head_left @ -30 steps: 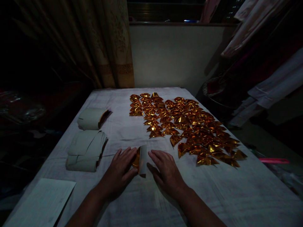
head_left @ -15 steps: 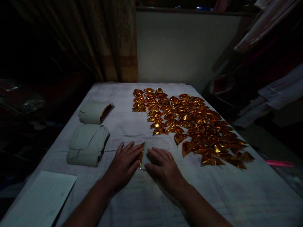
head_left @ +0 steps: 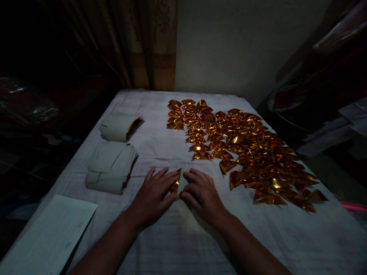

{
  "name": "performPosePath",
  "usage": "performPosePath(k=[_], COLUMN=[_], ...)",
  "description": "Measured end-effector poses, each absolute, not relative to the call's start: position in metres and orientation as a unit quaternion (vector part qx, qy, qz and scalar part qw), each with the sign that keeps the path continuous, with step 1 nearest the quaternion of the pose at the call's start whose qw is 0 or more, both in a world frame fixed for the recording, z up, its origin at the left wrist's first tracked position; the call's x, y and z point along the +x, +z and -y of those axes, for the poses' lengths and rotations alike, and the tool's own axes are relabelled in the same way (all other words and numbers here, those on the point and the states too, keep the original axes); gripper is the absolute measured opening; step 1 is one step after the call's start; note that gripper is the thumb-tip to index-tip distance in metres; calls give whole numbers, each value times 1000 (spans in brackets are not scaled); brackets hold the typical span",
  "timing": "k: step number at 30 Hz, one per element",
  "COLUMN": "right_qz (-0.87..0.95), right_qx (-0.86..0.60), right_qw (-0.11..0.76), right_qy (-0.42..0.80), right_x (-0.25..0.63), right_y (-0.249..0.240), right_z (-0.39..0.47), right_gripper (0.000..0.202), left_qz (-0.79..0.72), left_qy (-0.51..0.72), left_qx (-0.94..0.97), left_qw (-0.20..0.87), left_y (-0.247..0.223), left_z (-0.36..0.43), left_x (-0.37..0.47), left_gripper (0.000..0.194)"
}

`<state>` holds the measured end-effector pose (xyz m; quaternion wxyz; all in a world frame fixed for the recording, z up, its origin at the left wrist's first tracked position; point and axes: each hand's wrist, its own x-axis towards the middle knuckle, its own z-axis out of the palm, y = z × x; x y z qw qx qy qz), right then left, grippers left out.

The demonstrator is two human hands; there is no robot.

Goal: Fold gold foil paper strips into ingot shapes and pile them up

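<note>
A small sheet of gold foil paper (head_left: 176, 183), partly folded with a pale back, lies on the cloth between my hands. My left hand (head_left: 156, 191) rests palm down over its left side, fingers spread and flat, holding it against the table. At the right edge, my right hand (head_left: 202, 193) is closed, its fingers curled and its thumb at the lower corner, where a bit of gold shows turned up. My fingers hide part of the sheet. Rows of folded gold foil pieces (head_left: 243, 141) stand to the right and beyond my hands.
Two stacks of pale paper sheets, a nearer stack (head_left: 107, 164) and a curved farther stack (head_left: 116, 126), sit on the left. A white printed sheet or board (head_left: 54, 233) lies at the front left. A whitish cloth (head_left: 183, 244) covers the table; a curtain (head_left: 160, 57) hangs behind.
The camera view has shifted, tilting down a little. My right thumb has moved in at the sheet's lower corner, where a gold edge now shows turned up. My left hand stays on the sheet.
</note>
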<state>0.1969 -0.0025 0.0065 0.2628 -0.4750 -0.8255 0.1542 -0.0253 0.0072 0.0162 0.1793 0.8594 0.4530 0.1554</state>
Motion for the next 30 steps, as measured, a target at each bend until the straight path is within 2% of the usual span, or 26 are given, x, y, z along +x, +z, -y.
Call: performPosePath(k=[16,24,30], right_qz=[813,810,810], right_qx=[-503,-505,-506], right_qw=[260,268,260], right_qy=[135,133,142], right_x=[189,188,188], right_y=[6,4,5], right_z=[1,2,2], right_gripper=[7,6,8], left_qz=[-453,-462,-472], left_qy=[160,163,170], left_qx=[854,847,841], left_qw=[198,204,201], left_y=[16,12,15], left_z=[-7,-8,-5], left_x=[-26,-25,-21], left_gripper=[50,58,57])
